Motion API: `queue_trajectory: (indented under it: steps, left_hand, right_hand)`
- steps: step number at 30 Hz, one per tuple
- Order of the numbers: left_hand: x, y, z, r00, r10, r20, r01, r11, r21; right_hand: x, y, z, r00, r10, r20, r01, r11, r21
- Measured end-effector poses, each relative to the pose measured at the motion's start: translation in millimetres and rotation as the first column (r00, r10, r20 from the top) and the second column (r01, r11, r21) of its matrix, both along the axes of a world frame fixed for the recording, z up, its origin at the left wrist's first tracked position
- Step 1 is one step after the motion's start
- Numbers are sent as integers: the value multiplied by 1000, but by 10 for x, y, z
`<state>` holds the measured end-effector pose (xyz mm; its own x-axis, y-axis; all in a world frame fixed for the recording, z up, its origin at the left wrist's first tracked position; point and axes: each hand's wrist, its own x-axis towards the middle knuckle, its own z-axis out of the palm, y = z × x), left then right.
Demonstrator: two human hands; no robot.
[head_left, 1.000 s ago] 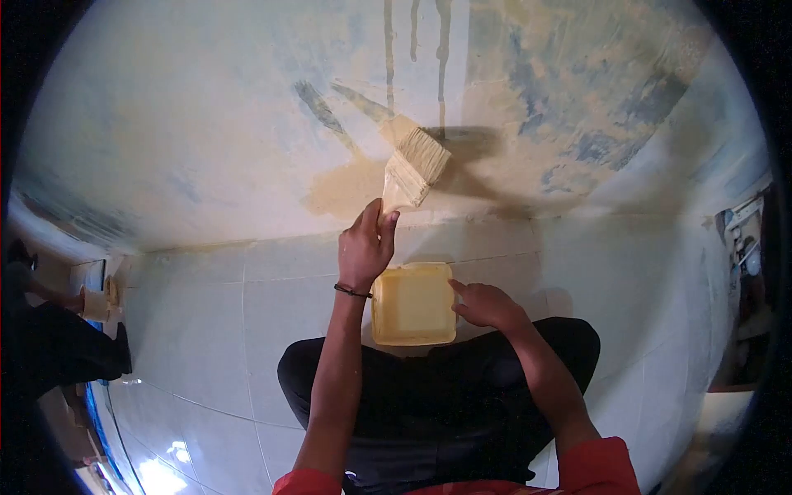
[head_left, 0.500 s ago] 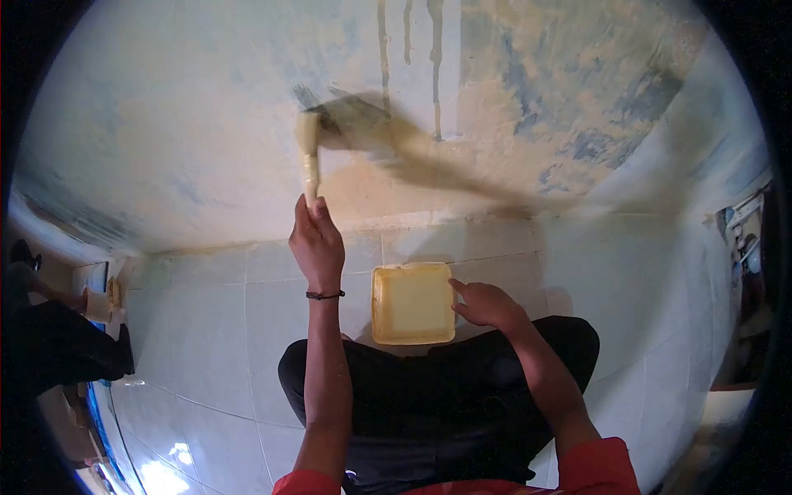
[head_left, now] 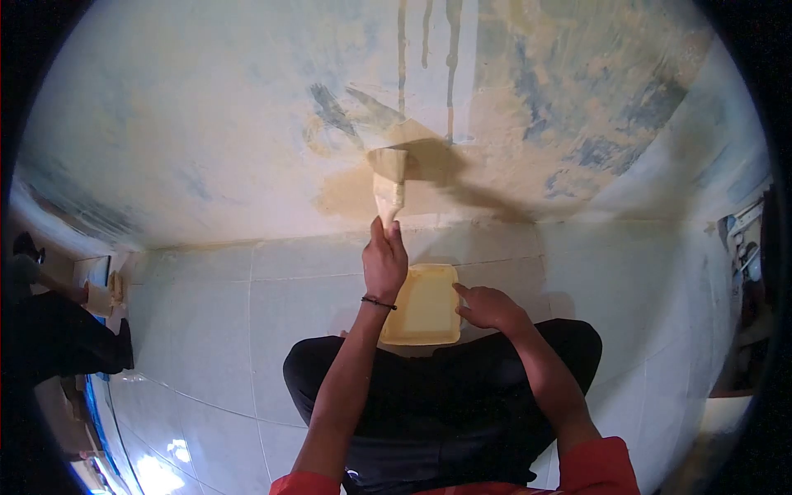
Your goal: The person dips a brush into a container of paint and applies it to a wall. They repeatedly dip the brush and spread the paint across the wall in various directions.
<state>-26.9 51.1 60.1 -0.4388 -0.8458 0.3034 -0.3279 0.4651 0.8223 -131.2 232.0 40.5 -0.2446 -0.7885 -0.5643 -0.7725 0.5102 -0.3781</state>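
My left hand (head_left: 385,266) is closed around the handle of a wide paintbrush (head_left: 388,186) coated in pale yellow paint. The bristles point up and appear to be at the lower part of the wall (head_left: 247,148), where a tan patch shows around them. Below, on the tiled floor in front of my crossed legs, sits a square yellow container (head_left: 443,337) with pale yellow paint in it; my left hand and wrist cover part of its left side. My right hand (head_left: 493,308) grips the container's right rim between thumb and finger.
Dark drips (head_left: 453,74) run down the patchy wall above the brush. At the far left, another person in dark trousers (head_left: 70,338) holds a pale container (head_left: 99,300). Various items (head_left: 747,239) stand at the right edge, partly cut off.
My left hand has moved the paintbrush right and down along the wall, now nearer the container. My right hand stays at the container's rim.
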Motion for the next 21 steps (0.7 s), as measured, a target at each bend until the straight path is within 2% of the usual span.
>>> queue_trajectory:
  steps: [4, 9, 12, 15, 16, 18, 19, 21]
  left_hand:
    - [-5, 25, 162, 987, -140, 81, 144, 989, -47]
    - [14, 60, 592, 982, -187, 24, 188, 979, -73]
    - [-20, 47, 1014, 983, -171, -63, 159, 974, -160]
    - [-86, 23, 1297, 964, -264, 23, 259, 924, -282]
    - [-137, 47, 1348, 964, -264, 25, 260, 922, -286]
    - [-261, 170, 1460, 887, -446, 120, 461, 847, -265]
    - [-304, 208, 1454, 871, -473, 129, 490, 850, -193]
    - [-383, 209, 1401, 874, -466, 139, 485, 855, -184]
  right_hand:
    - [-10, 12, -40, 1000, 8, -14, -9, 999, -34]
    - [-17, 20, -37, 1000, -13, -7, 12, 1000, -19]
    - [-31, 33, -67, 1000, -21, -21, 20, 999, -49]
    - [-30, 29, -39, 998, 25, -50, -29, 995, -92]
    - [-26, 31, 3, 998, 34, -46, -38, 994, -103]
    - [-14, 48, 47, 999, 37, -38, -41, 992, -122]
    - [-16, 51, 61, 999, 20, -30, -24, 991, -129]
    - [-26, 64, 72, 1000, -7, -26, 3, 990, -138]
